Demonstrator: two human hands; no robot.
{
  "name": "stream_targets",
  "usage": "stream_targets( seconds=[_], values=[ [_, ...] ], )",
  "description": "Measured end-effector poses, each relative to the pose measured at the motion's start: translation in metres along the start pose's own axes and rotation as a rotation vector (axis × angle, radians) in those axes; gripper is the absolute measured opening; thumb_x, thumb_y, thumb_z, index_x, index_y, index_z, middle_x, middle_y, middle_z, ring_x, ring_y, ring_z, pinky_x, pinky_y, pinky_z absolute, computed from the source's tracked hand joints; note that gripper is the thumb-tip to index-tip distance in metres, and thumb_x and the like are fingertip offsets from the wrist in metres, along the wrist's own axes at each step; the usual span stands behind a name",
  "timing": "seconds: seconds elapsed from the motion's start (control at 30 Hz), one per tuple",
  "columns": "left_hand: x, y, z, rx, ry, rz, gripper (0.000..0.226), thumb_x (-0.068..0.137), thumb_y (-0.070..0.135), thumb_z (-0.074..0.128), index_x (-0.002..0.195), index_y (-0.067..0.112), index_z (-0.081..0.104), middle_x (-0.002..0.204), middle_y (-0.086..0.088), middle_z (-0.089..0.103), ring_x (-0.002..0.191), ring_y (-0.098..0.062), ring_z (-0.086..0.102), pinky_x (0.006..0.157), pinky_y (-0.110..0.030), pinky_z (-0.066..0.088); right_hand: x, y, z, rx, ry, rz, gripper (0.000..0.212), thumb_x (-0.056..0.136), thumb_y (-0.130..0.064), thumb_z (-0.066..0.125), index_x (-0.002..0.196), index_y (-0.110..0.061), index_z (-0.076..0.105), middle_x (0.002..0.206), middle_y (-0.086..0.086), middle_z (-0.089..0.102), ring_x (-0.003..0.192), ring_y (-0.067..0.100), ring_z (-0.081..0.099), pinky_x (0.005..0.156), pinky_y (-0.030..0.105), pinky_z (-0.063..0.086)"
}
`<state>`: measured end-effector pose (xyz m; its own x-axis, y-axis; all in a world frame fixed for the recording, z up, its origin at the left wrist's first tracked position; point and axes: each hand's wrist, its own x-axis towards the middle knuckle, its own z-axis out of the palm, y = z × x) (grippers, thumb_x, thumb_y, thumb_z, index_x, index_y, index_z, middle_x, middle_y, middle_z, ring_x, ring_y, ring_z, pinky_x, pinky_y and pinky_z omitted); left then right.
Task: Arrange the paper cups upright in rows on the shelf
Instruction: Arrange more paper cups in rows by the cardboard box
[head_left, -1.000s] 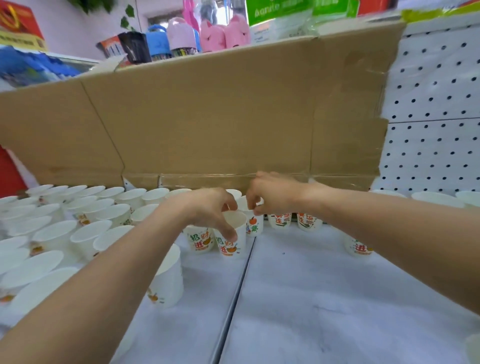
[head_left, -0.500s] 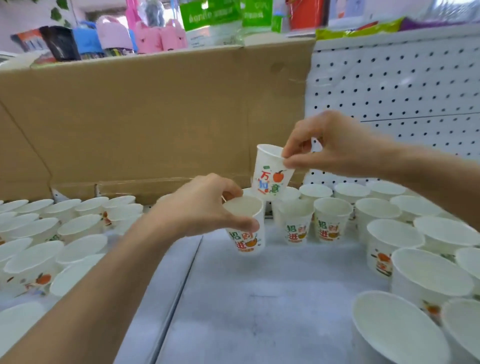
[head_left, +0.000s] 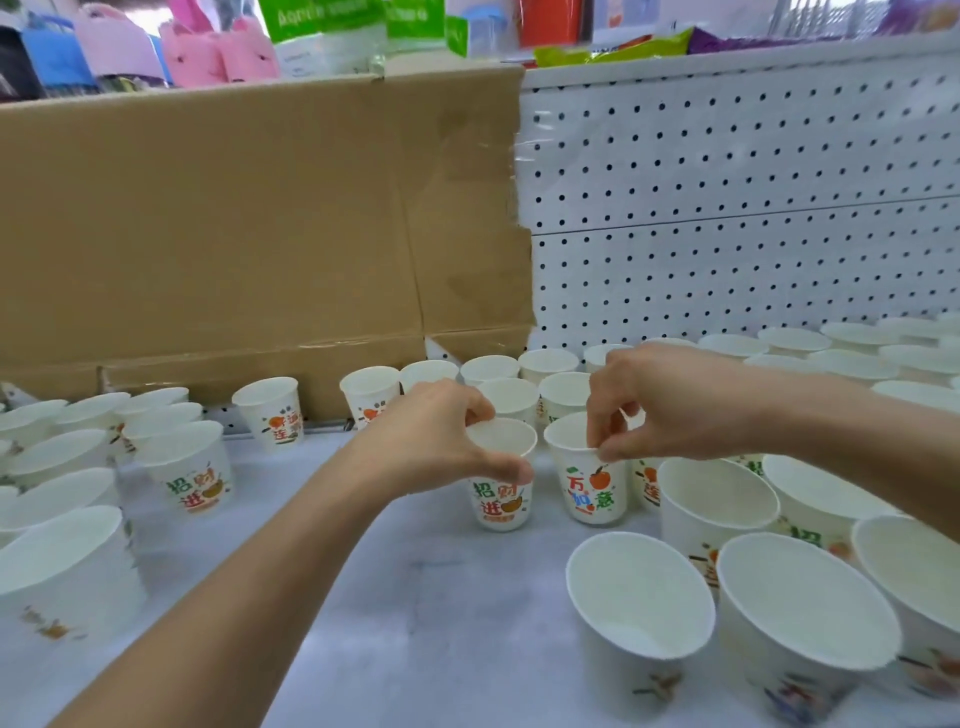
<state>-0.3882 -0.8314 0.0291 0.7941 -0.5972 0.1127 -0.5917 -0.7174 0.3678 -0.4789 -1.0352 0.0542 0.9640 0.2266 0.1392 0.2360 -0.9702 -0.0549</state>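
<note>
Two white paper cups with red and green print stand upright side by side on the pale shelf (head_left: 426, 613). My left hand (head_left: 441, 441) grips the rim of the left cup (head_left: 501, 501). My right hand (head_left: 670, 402) pinches the rim of the right cup (head_left: 592, 488), which rests on the shelf next to a row of cups on its right. Several more upright cups fill the back row (head_left: 548, 361) behind my hands.
Cups crowd the left side (head_left: 192, 467) and the right side (head_left: 717, 509), with large near cups at the lower right (head_left: 639, 613). A cardboard sheet (head_left: 249, 223) and a white pegboard (head_left: 727, 208) form the back wall. Bare shelf lies between the groups.
My right hand has lowered its cup from mid-air onto the shelf beside the cup in my left hand. The view has shifted to the right.
</note>
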Motion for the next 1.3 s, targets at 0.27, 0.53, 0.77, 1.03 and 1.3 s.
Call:
stream_targets(
  seconds=[0.27, 0.53, 0.77, 1.03, 1.3],
  values=[
    [0.003, 0.01, 0.014, -0.057, 0.074, -0.016, 0.085, 0.059, 0.063, 0.08, 0.13, 0.024, 0.053, 0.125, 0.005, 0.06, 0.1, -0.01, 0.053, 0.084, -0.027, 0.046, -0.003, 0.006, 0.0, -0.091, -0.049, 0.017, 0.002, 0.079, -0.033, 0.072, 0.081, -0.035, 0.072, 0.076, -0.018, 0.062, 0.081, 0.003, 0.056, 0.078, 0.03, 0.05],
    [-0.011, 0.003, 0.016, -0.02, 0.189, -0.025, 0.082, 0.065, 0.075, 0.066, 0.129, 0.027, 0.048, 0.129, 0.011, 0.053, 0.108, -0.011, 0.054, 0.091, -0.036, 0.048, 0.009, -0.004, -0.012, -0.01, 0.011, -0.001, 0.021, 0.081, -0.054, 0.063, 0.091, -0.037, 0.071, 0.087, -0.02, 0.06, 0.085, -0.003, 0.053, 0.08, 0.03, 0.049],
    [-0.07, -0.057, -0.008, -0.004, 0.393, -0.092, 0.055, 0.083, 0.064, 0.056, 0.128, 0.035, 0.05, 0.124, 0.015, 0.053, 0.114, -0.006, 0.048, 0.094, -0.033, 0.043, 0.072, -0.065, -0.007, 0.094, 0.03, -0.255, 0.023, 0.086, -0.045, 0.064, 0.104, -0.033, 0.07, 0.098, -0.019, 0.06, 0.09, -0.002, 0.053, 0.08, 0.026, 0.047],
    [-0.177, -0.125, -0.047, 0.197, 0.624, -0.26, 0.052, 0.082, 0.06, 0.06, 0.124, 0.03, 0.058, 0.127, 0.01, 0.057, 0.121, -0.013, 0.045, 0.099, -0.032, 0.037, 0.129, -0.188, 0.023, 0.08, -0.066, -0.607, 0.045, 0.09, -0.036, 0.062, 0.132, -0.036, 0.047, 0.121, -0.01, 0.047, 0.106, 0.009, 0.049, 0.083, 0.025, 0.037],
    [-0.254, -0.167, -0.076, 0.197, 0.415, -0.551, 0.082, 0.07, 0.064, 0.067, 0.142, 0.036, 0.04, 0.144, 0.009, 0.045, 0.133, -0.014, 0.035, 0.106, -0.036, 0.031, 0.156, -0.271, 0.044, 0.071, 0.056, -0.682, 0.031, 0.088, -0.043, 0.063, 0.115, -0.028, 0.063, 0.101, -0.011, 0.048, 0.098, 0.01, 0.046, 0.077, 0.032, 0.044]
  ],
)
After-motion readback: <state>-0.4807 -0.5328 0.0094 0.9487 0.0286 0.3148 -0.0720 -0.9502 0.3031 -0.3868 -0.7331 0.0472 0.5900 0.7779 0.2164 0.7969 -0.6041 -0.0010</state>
